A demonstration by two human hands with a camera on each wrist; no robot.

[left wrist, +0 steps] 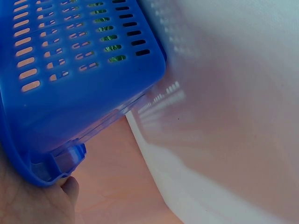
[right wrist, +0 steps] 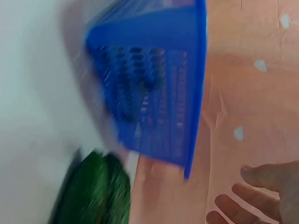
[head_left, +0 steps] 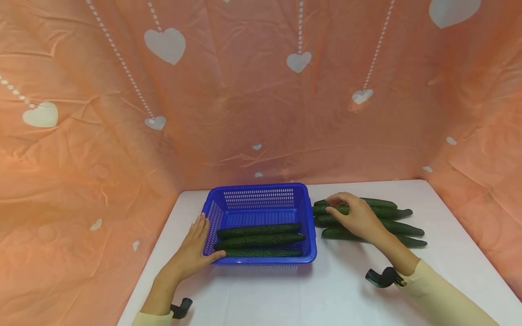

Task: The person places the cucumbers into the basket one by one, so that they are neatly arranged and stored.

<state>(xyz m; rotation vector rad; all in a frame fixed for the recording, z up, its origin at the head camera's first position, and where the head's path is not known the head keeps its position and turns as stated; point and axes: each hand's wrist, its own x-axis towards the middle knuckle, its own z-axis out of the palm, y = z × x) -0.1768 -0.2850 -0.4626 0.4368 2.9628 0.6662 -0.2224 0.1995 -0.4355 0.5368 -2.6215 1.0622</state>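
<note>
A blue plastic basket [head_left: 261,260] with slotted walls stands on the table, with three cucumbers [head_left: 261,241] lying side by side in its near half. My left hand [head_left: 193,249] rests against the basket's left side and front left corner, its fingers extended along the rim. In the left wrist view, part of the left hand [left wrist: 37,200] touches the rim. To the right of the basket, several cucumbers [head_left: 401,227] lie in a group. Above their left part hovers my right hand [head_left: 359,217], fingers spread and holding nothing. The right wrist view shows the hand's [right wrist: 261,193] thumb and fingers apart.
The white table [head_left: 261,299] is enclosed at the back and sides by an orange curtain [head_left: 244,113] with white hearts. Dark wrist-worn devices [head_left: 383,277] sit near both cuffs.
</note>
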